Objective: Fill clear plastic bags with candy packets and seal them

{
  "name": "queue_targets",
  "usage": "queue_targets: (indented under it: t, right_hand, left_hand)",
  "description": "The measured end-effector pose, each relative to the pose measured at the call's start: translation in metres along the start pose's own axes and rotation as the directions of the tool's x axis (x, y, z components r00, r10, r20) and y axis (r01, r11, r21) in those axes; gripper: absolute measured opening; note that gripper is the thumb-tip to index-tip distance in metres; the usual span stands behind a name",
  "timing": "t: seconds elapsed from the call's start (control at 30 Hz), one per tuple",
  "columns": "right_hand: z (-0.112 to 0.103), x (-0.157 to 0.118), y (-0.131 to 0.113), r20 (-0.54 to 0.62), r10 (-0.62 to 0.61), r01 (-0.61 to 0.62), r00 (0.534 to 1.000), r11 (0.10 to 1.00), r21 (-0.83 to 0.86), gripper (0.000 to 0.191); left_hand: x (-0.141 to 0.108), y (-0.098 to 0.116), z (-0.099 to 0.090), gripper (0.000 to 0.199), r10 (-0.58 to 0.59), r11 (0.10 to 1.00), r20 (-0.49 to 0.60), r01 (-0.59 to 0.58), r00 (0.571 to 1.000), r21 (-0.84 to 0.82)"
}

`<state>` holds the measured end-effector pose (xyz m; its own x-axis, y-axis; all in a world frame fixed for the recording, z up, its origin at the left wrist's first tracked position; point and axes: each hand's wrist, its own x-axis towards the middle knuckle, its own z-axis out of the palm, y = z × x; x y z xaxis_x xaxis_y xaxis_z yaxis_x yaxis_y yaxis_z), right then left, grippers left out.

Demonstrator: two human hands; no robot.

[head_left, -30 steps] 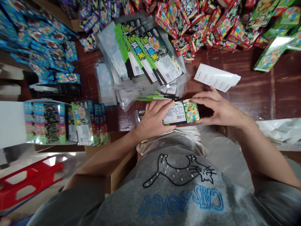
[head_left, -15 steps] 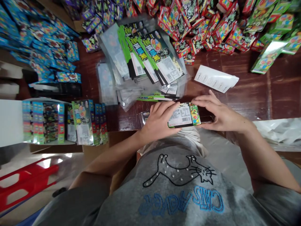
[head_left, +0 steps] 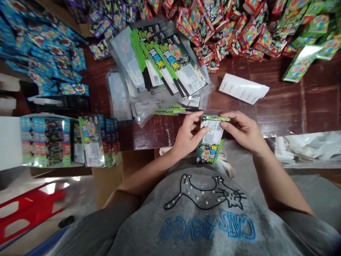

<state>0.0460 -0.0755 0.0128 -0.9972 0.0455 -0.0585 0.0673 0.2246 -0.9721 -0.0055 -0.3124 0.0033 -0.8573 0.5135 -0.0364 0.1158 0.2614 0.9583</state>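
Between my hands is a green and black candy pack (head_left: pixel 209 151), with a white barcode label on its face and its printed title end pointing toward my body. My left hand (head_left: pixel 189 134) is closed on its left side near the far end, thumb across the label. On the right, the thumb and fingers of my right hand (head_left: pixel 242 131) pinch the far right corner. Just beyond the hands lies a loose pile of flat, printed clear bags (head_left: pixel 176 67) in the same green and black. A white sticker sheet (head_left: pixel 243 88) rests to their right.
Small red candy boxes (head_left: pixel 226 32) heap at the back, green boxes (head_left: pixel 301 62) at right, purple ones (head_left: pixel 99 49) and blue ones (head_left: pixel 61 60) at left. An open carton (head_left: pixel 9 142) of filled packs stands at left by the table's edge. A red plastic stool (head_left: pixel 29 202) is below.
The pack has turned from lying sideways to pointing toward my body. My left hand has shifted right along with it, and my right hand now pinches its far corner.
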Motion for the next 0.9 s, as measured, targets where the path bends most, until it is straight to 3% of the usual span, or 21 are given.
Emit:
queue_targets:
  t: [0.1,0.2,0.27,0.37,0.47,0.57,0.7,0.77,0.83,0.9]
  right_hand:
    - [0.0,-0.003,0.007,0.012,0.032,-0.032,0.999,0.999,-0.011,0.026]
    - [0.006,-0.012,0.017,-0.054,0.054,-0.053,0.997,0.998,0.02,0.038]
    - [0.011,-0.02,0.021,-0.159,0.051,-0.042,0.986,0.997,0.06,0.05]
    - [0.015,-0.028,0.021,-0.251,0.087,-0.072,0.964,0.995,0.068,0.039]
    - [0.013,-0.03,0.015,-0.221,0.097,-0.092,0.971,0.995,0.033,0.029]
    - [0.007,-0.027,0.012,-0.193,0.012,-0.014,0.981,1.0,-0.01,0.023]
    - [0.0,-0.025,0.01,-0.19,-0.001,0.004,0.982,1.0,0.012,0.032]
    - [-0.003,-0.023,0.007,-0.132,0.003,-0.004,0.991,1.0,-0.004,0.023]
    - [-0.005,-0.019,0.002,-0.101,0.046,-0.047,0.994,0.999,-0.011,0.017]
    - [-0.006,-0.014,-0.002,-0.135,0.146,-0.141,0.98,0.989,0.052,0.024]
  left_hand:
    - [0.006,-0.008,-0.004,0.037,-0.016,0.997,0.056,0.02,0.998,-0.079]
    - [0.017,-0.008,-0.008,0.03,-0.048,0.995,0.132,0.06,0.99,-0.081]
    - [0.024,-0.006,-0.011,0.025,-0.016,0.999,0.121,0.02,0.993,-0.032]
    - [0.031,-0.004,-0.012,0.018,0.093,0.994,0.057,-0.096,0.994,0.053]
    - [0.036,-0.005,-0.008,0.017,0.031,1.0,0.077,-0.031,0.997,-0.002]
    - [0.039,-0.007,-0.005,0.021,-0.079,0.99,0.107,0.09,0.991,-0.108]
    - [0.044,-0.004,-0.005,0.021,-0.069,0.993,0.163,0.084,0.984,-0.084]
    - [0.045,-0.001,-0.006,0.02,-0.07,0.995,0.185,0.081,0.98,-0.055]
    - [0.047,0.002,-0.006,0.018,-0.096,0.993,0.184,0.107,0.978,-0.046]
    - [0.052,0.005,-0.005,0.014,-0.135,0.988,0.186,0.145,0.973,-0.044]
